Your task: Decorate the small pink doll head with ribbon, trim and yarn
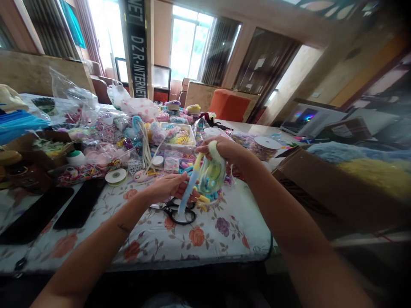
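My right hand (228, 152) is raised over the table, its fingers closed around a fluffy yellow-and-blue yarn strand (192, 184). One end of the strand hangs down in front of my left hand (170, 188). That hand is palm up with its fingers stretched out, and the strand lies across them. More looped fuzzy strand, pale green and yellow, dangles below my right hand. Behind it is a round container (210, 201) with small blue and yellow pieces. Black-handled scissors (183, 219) lie on the floral cloth under my left hand.
Bags of beads and trinkets crowd the table's far side. A ribbon spool (116, 176) and two black phones (80, 203) lie at the left. A cardboard box (316, 184) with blue and yellow fluff stands at the right. The floral tablecloth (205, 248) reaches the near edge.
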A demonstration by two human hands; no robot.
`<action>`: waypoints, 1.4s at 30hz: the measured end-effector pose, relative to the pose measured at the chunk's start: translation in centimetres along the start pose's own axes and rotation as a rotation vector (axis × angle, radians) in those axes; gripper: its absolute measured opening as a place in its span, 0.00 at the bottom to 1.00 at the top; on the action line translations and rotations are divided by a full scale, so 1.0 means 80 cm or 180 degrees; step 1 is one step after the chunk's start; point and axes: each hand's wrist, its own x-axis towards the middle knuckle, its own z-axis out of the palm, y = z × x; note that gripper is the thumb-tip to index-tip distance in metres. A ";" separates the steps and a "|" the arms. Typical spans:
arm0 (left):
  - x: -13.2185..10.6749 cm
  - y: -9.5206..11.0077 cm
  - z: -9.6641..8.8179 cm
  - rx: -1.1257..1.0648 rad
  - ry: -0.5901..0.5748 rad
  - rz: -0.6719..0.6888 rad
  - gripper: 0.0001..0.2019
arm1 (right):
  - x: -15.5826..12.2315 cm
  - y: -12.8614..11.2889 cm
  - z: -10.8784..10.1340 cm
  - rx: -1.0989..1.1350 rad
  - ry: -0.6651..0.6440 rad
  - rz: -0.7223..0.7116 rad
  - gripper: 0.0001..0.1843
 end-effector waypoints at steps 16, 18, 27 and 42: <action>0.018 0.013 -0.031 0.1018 0.2070 0.1530 0.17 | 0.007 -0.006 -0.007 0.1548 0.0411 0.0066 0.08; 0.017 0.011 -0.026 0.0973 0.2082 0.1553 0.15 | 0.005 -0.010 -0.008 0.1701 0.0406 0.0106 0.07; 0.018 0.004 -0.006 0.0900 0.2051 0.1666 0.09 | 0.007 -0.018 0.000 0.2459 0.0644 -0.0117 0.05; 0.009 0.028 0.027 0.1776 0.2287 0.2103 0.08 | -0.002 -0.020 0.018 0.3066 0.0537 -0.0207 0.05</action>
